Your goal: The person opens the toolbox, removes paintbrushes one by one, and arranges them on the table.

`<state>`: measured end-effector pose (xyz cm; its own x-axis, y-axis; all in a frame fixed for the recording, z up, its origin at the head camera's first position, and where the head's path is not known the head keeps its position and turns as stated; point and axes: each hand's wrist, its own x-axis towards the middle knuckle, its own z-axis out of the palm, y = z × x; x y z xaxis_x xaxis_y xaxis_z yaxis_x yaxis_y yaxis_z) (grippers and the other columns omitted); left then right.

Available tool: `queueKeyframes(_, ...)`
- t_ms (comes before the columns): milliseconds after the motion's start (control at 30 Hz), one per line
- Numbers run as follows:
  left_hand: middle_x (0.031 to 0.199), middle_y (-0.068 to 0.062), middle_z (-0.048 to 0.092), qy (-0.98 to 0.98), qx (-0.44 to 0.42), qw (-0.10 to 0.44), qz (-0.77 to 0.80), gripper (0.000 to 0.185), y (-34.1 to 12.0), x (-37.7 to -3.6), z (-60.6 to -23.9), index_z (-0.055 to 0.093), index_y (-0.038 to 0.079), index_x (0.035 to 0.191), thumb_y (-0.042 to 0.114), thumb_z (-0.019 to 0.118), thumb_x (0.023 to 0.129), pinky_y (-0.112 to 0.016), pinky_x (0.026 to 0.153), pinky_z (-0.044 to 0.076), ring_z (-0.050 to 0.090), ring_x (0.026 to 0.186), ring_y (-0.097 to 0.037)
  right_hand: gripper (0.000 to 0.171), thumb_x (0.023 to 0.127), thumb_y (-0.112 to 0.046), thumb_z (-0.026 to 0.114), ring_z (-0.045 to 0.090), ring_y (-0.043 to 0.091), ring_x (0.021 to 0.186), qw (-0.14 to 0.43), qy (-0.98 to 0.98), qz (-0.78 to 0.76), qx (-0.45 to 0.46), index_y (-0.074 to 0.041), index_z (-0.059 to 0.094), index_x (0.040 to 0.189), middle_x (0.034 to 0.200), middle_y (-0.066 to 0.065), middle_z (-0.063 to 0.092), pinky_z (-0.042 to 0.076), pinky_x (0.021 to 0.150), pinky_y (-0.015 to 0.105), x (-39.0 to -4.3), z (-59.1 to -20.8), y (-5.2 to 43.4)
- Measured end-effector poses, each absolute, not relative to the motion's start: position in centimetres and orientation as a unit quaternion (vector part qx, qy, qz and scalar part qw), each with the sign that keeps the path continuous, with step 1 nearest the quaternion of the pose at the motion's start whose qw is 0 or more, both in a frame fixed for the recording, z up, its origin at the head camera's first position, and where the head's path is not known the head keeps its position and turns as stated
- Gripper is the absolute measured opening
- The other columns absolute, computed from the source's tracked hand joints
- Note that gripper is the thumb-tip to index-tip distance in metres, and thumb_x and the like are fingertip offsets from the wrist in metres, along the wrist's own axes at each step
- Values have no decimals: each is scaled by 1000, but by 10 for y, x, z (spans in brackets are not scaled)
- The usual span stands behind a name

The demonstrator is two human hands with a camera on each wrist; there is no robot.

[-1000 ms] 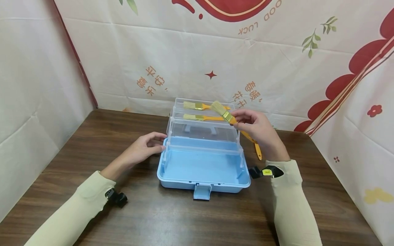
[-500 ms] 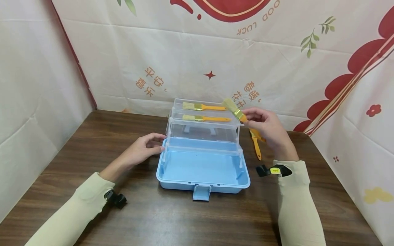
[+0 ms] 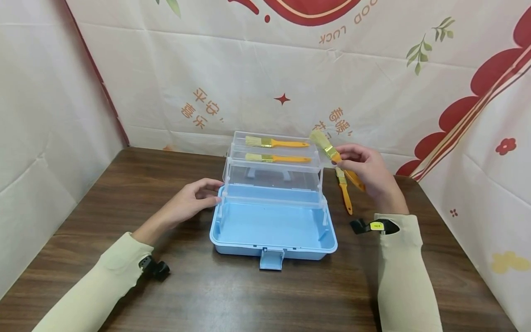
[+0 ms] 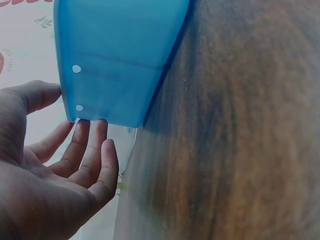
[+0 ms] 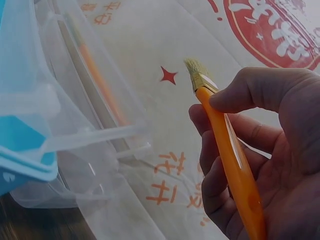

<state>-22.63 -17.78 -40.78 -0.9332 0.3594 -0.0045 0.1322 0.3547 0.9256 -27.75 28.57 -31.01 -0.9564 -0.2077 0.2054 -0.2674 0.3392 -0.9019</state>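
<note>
My right hand (image 3: 369, 174) pinches a paintbrush (image 3: 330, 151) by its orange handle, thumb against fingers, just right of the clear trays. Its pale bristles tilt up and to the left. In the right wrist view the handle (image 5: 234, 160) runs down across the palm. My left hand (image 3: 188, 203) holds the back left corner of a light blue toolbox (image 3: 274, 252), thumb at the rim and fingertips around the corner (image 4: 102, 112). The toolbox stands open with its clear trays raised. One paintbrush (image 3: 286, 144) lies in the upper tray, another paintbrush (image 3: 286, 159) in the tray below it.
Another orange-handled paintbrush (image 3: 345, 196) lies on the wooden table (image 3: 199, 295) to the right of the toolbox, partly behind the held one. The toolbox latch (image 3: 271, 259) hangs down at the front. A printed white cloth (image 3: 166, 60) rises behind the table.
My right hand has moved right with the paintbrush, away from in front of the trays. More of the brush on the table shows. The left hand stays at the toolbox corner.
</note>
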Motion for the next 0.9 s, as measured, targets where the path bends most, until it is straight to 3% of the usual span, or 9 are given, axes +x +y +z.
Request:
queueKeyframes(200,150,-21,63,817,151,104,547,51,-178,-226,-408,58,4,154,25,72,109,-58,111,53,66,132,-39,24,107,-6,70,68,19,98,29,-823,551,137,-5,74,131,104,-7,77,56,81,23,-280,-311,294)
queueKeyframes(567,151,-21,62,816,153,107,547,51,-178,-226,-409,58,5,154,26,71,109,-59,112,52,65,133,-39,33,107,-7,66,58,20,107,39,-843,528,97,4,66,137,111,-8,68,53,88,22,-284,-318,310)
queueKeyframes(900,150,-20,63,813,154,107,551,51,-178,-226,-408,58,4,154,26,71,110,-60,113,51,65,133,-39,36,110,-16,65,55,18,110,24,-850,523,57,4,65,140,114,-10,65,46,93,31,-291,-327,322)
